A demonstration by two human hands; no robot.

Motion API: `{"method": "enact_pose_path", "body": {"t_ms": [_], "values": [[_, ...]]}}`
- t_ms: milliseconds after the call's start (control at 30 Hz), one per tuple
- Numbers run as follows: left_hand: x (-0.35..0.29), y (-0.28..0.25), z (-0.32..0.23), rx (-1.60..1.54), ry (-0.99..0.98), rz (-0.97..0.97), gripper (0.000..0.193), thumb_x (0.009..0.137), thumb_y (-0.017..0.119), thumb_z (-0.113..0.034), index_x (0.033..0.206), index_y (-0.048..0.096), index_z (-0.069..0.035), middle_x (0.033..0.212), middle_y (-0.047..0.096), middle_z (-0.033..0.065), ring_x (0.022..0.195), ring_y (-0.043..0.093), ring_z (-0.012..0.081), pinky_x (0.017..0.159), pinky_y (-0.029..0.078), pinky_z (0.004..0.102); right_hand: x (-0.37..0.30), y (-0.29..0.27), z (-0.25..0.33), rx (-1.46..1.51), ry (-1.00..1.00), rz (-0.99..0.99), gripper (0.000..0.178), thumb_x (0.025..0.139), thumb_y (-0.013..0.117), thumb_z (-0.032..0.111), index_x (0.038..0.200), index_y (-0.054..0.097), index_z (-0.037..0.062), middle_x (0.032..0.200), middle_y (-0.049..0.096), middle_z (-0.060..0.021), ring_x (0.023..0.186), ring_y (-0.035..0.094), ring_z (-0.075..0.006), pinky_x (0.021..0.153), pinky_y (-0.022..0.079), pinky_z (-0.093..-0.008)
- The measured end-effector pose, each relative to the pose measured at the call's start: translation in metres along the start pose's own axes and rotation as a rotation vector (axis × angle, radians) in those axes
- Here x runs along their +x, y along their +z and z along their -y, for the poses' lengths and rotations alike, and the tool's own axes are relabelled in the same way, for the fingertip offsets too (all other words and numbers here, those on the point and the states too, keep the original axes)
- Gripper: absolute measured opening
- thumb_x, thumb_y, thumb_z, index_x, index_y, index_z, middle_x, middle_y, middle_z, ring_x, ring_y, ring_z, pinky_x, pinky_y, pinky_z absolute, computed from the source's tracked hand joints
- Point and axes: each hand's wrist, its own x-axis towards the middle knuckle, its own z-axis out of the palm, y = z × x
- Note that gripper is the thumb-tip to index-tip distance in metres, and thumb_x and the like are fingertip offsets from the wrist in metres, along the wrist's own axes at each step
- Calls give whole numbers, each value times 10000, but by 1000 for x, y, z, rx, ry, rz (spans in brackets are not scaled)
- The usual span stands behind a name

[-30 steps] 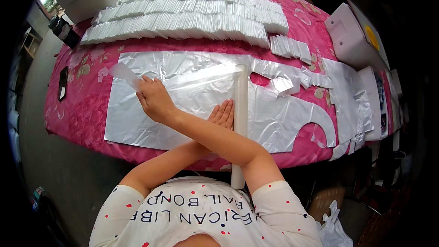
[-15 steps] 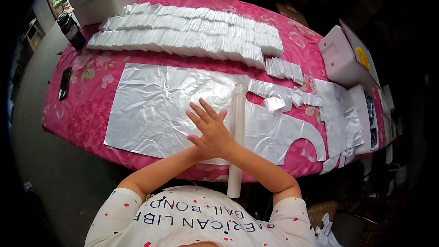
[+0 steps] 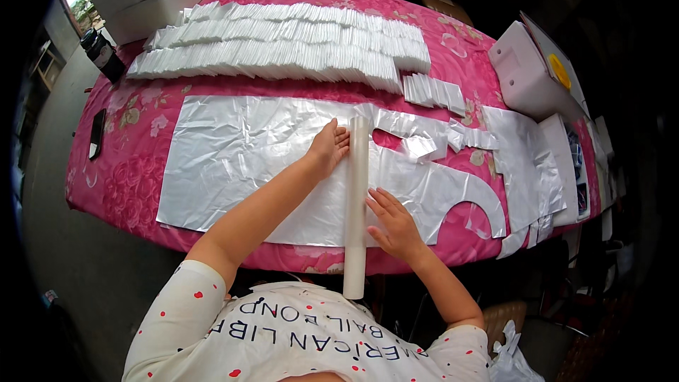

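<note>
A thin, silvery-white plastic sheet [image 3: 233, 148], shaped like a disposable apron with strap-like cut-outs at its right end, lies spread across the table. A pale, smooth tube [image 3: 358, 205] rests crosswise on it, its near end reaching past the table edge toward me. On the tube's left side, near its far end, is my left hand [image 3: 329, 148], holding nothing, its slightly bent fingers against or very close to the tube. My right hand [image 3: 396, 226] is at the tube's right side, lower down, with fingers apart and the tips at its edge.
Rows of folded white plastic packets [image 3: 283, 46] line the far side, with a shorter row [image 3: 433, 93] to their right. More plastic sheets [image 3: 523, 163] lie at the right beside white foam boxes [image 3: 523, 74]. A phone [image 3: 97, 134] and a black bottle [image 3: 102, 55] are at the left.
My hands were together, overlapping above the sheet left of the tube. They have parted: the right has crossed to the tube's right side, and the left has gone to its far left side.
</note>
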Motion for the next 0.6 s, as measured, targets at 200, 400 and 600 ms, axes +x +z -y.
{"method": "enact_pose_path", "body": {"t_ms": [200,400,600], "values": [[-24,-1,-15,332,129,13,473,932,437,-237,1263,352,90,1268,447,198,1184,468,264,1005,394,337,8,4,-1,-98,-81,108,548,821,584,309,1283,465,40,1371,414,-138,1291,349,-319,1045,297,-424],[-66,-58,-57,523,358,77,374,905,487,-164,1217,451,38,1190,546,142,1105,543,218,926,443,314,56,47,33,-129,-221,214,627,845,503,454,1325,417,58,1397,379,-134,1346,257,-287,1108,159,-444],[-125,-144,-88,531,475,-60,330,922,468,-143,1215,472,9,1187,556,128,1062,562,193,881,457,296,118,108,134,354,-678,358,529,887,493,420,1230,497,16,1269,505,-139,1239,405,-306,1040,312,-435]]}}
